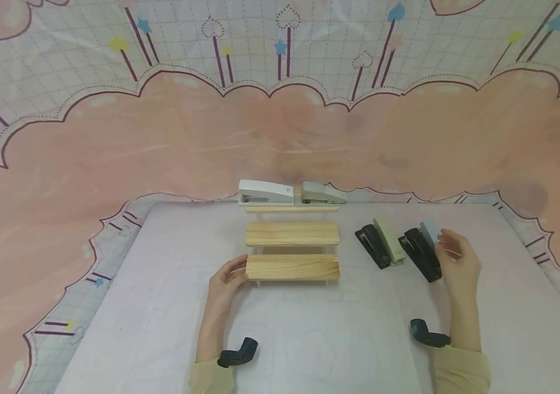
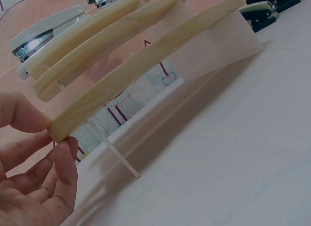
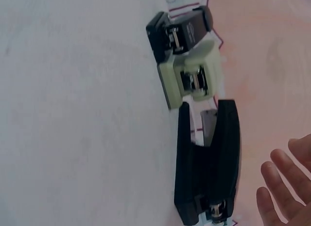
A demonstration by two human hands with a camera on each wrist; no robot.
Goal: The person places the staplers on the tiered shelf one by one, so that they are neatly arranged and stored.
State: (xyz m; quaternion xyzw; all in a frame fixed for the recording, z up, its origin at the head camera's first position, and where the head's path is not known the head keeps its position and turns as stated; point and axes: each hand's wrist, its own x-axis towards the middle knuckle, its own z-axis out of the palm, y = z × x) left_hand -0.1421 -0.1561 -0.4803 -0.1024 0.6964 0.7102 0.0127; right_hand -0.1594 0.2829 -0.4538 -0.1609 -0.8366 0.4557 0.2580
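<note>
My left hand (image 1: 225, 282) pinches the left end of the lowest wooden board of a three-step shelf (image 1: 292, 268); the left wrist view shows thumb and fingertips on that board's end. On the top step stand a white stapler (image 1: 266, 192) and a grey-green stapler (image 1: 319, 193). My right hand (image 1: 461, 260) is beside a light blue stapler (image 1: 429, 231), mostly hidden behind a black stapler (image 1: 420, 255). In the right wrist view its fingers (image 3: 282, 184) are loosely bent, apart from the black stapler. Left of these lie a pale green stapler (image 1: 389, 241) and another black stapler (image 1: 372, 246).
The white table (image 1: 171, 317) runs up to a patterned cloth backdrop (image 1: 280, 137) behind the shelf. Clear supports hold up the wooden boards. A dark wrist mount (image 1: 237, 353) sits on the left arm and another wrist mount (image 1: 427, 335) on the right.
</note>
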